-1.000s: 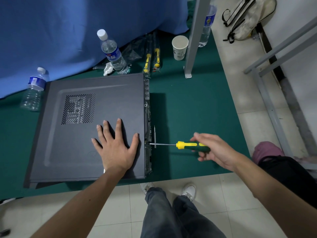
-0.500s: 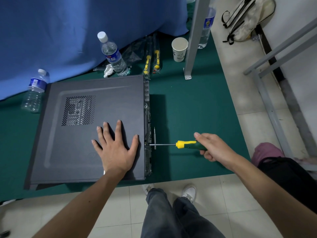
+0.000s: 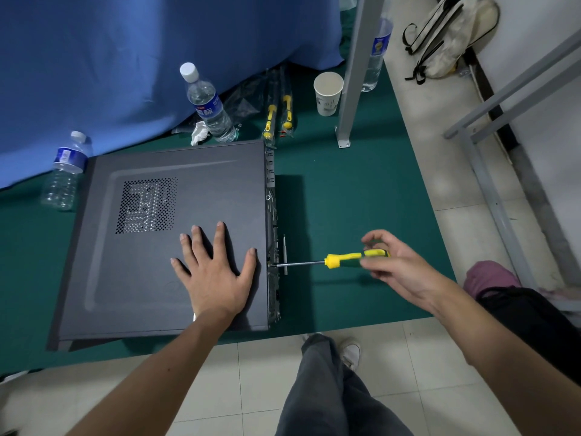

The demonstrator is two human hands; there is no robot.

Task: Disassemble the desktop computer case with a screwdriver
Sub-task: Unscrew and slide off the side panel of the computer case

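Note:
A dark grey desktop computer case (image 3: 141,272) lies flat on its side on a green mat, its vented side panel facing up and its rear edge to the right. My left hand (image 3: 217,275) rests flat on the panel near that edge, fingers spread. My right hand (image 3: 393,265) pinches the handle of a yellow and green screwdriver (image 3: 345,261) with loosely curled fingers. The shaft lies level and its tip meets the case's rear edge just right of my left thumb.
Two water bottles (image 3: 209,105) (image 3: 64,171) stand behind the case by a blue cloth. Packaged screwdrivers (image 3: 278,116), a paper cup (image 3: 327,93) and a grey metal post (image 3: 353,73) are at the back. A metal frame (image 3: 490,184) runs along the right. My legs (image 3: 330,388) are below.
My right hand's fingers have shifted on the screwdriver handle, now a looser fingertip hold with more yellow handle showing. Left hand and case have not moved.

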